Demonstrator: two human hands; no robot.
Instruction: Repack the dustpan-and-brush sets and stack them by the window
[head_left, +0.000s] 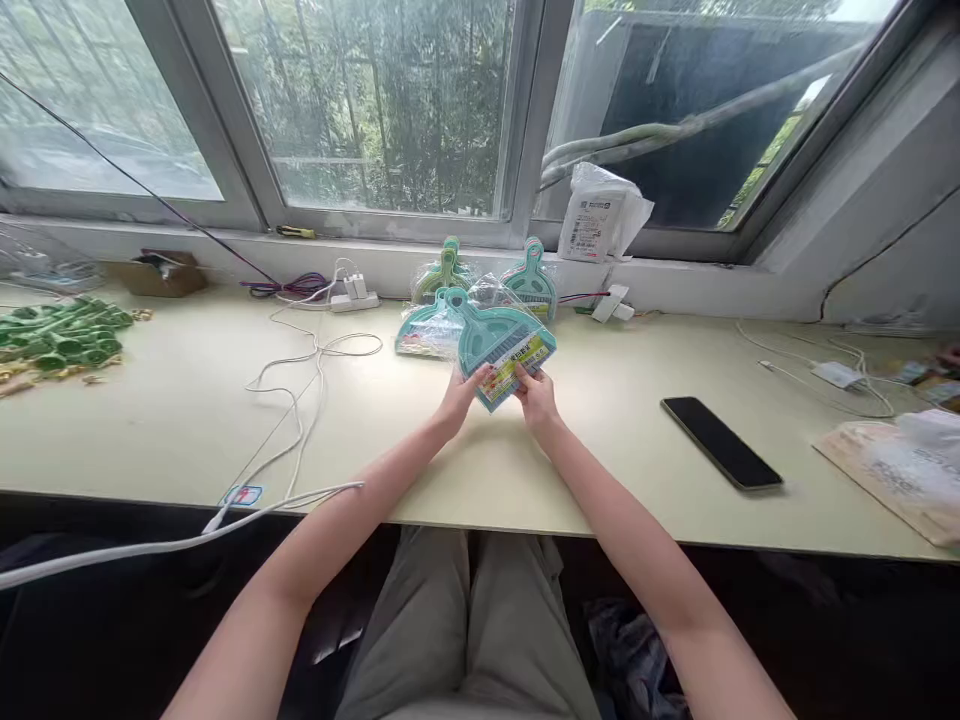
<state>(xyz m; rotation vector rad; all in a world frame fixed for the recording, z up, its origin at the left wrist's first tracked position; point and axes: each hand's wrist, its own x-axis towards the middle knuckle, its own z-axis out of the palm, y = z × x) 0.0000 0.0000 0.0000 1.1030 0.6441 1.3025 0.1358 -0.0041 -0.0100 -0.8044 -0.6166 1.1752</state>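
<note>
A teal mini dustpan set (499,335) in clear wrap, with a yellow label and blue bristles along its lower edge, is held up tilted over the table. My left hand (459,395) grips its lower left side, thumb on the front. On the lower right edge, my right hand (535,396) pinches the same pack. Just behind it another wrapped teal dustpan set (424,330) lies on the table, partly covered. Further back, against the sill, are a green dustpan set (446,270) and a teal one with a pinkish edge (531,280).
A phone (720,442) lies to the right, near a paper bag (900,470). White cables (319,370) trail across the left side to a power strip (355,298). Green plastic parts (71,330) are heaped at far left. A wrapped box (600,215) stands on the sill.
</note>
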